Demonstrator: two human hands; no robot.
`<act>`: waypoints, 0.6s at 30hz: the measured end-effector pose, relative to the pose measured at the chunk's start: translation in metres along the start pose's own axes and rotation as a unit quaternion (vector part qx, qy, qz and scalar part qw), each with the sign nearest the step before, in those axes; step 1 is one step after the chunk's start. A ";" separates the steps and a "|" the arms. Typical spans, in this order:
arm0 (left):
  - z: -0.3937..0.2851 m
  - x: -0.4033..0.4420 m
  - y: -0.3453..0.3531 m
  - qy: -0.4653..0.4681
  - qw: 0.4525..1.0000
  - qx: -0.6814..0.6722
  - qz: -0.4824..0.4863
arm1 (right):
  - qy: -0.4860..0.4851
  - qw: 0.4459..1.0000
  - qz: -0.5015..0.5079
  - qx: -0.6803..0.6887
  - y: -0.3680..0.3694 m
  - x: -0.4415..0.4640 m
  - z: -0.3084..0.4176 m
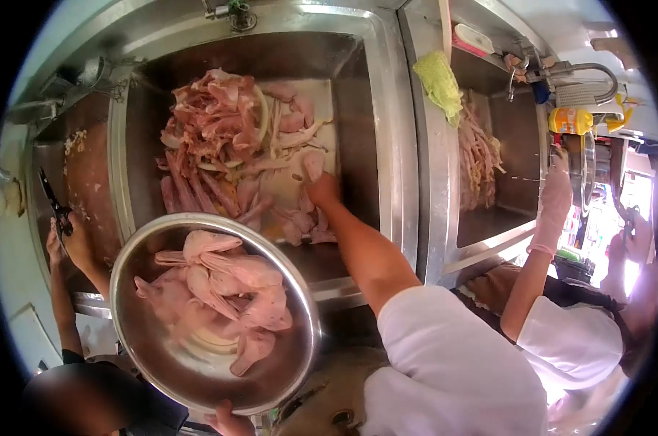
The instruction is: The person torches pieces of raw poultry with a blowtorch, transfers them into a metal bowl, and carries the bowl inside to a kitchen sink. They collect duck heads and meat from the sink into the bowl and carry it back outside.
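My right hand [322,192] reaches down into the large steel sink [354,145], closed on a pale poultry piece [313,166]. More pale pieces [300,221] lie around it in the sink. To their left, a heap of redder bony carcasses [216,116] rests on a plate whose pale rim shows. My left hand [231,420] grips the near rim of a big steel basin [307,320], its fingers partly hidden. Several plucked pale birds or large bird pieces [227,283] lie in the basin, which overlaps the sink's near left corner.
At the left, another person's hand [78,236] holds black-handled scissors [56,207] over a smaller sink. To the right, a co-worker's gloved hand [556,185] is near a sink holding long pale strips [478,156]. A green cloth [439,83] hangs on the divider; a yellow bottle [570,120] stands beyond.
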State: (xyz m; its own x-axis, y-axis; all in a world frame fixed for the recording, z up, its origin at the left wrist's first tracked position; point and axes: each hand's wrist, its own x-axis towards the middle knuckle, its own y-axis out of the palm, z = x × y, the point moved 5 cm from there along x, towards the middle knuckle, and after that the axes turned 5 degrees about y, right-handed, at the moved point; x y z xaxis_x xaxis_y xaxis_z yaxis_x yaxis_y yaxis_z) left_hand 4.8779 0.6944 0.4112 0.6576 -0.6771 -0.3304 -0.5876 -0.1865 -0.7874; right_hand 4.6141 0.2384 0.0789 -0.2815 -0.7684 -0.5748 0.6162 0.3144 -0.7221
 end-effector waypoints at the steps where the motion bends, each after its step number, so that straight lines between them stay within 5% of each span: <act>1: 0.001 -0.001 0.000 -0.006 1.000 -0.001 -0.007 | -0.015 1.000 0.004 0.012 -0.009 -0.007 0.004; 3: -0.019 0.003 0.003 -0.173 0.961 -0.189 -0.108 | -0.044 0.998 0.009 0.037 -0.041 -0.027 0.016; 5: -0.030 0.004 0.014 -0.343 0.838 -0.392 -0.164 | -0.070 0.980 0.099 0.158 -0.098 -0.081 0.051; 9: 0.025 -0.002 0.022 -0.314 0.823 -0.446 -0.160 | -0.143 0.885 0.335 0.289 -0.172 -0.230 0.123; 12: 0.002 0.008 0.008 -0.297 0.899 -0.305 -0.099 | -0.267 0.761 0.479 0.346 -0.182 -0.306 0.148; 13: 0.005 0.012 0.005 -0.217 0.949 -0.217 -0.069 | -0.312 0.753 0.460 0.351 -0.156 -0.298 0.135; 15: 0.017 0.009 0.004 -0.053 0.998 -0.029 -0.014 | -0.221 0.837 0.391 0.314 -0.140 -0.241 0.120; 17: 0.010 0.004 0.000 -0.095 0.995 -0.023 -0.023 | -0.167 0.923 0.219 0.270 -0.145 -0.177 0.112; 18: -0.004 0.004 -0.001 -0.099 0.995 -0.020 -0.022 | -0.136 0.964 0.208 0.096 -0.131 -0.150 0.108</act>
State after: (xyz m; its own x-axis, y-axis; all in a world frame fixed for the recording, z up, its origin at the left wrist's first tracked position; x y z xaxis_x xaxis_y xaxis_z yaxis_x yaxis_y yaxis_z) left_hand 4.8791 0.6887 0.4124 0.7610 -0.5148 -0.3947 -0.5715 -0.2441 -0.7835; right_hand 4.6552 0.2522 0.3010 0.2063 -0.7242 -0.6580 0.7668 0.5374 -0.3511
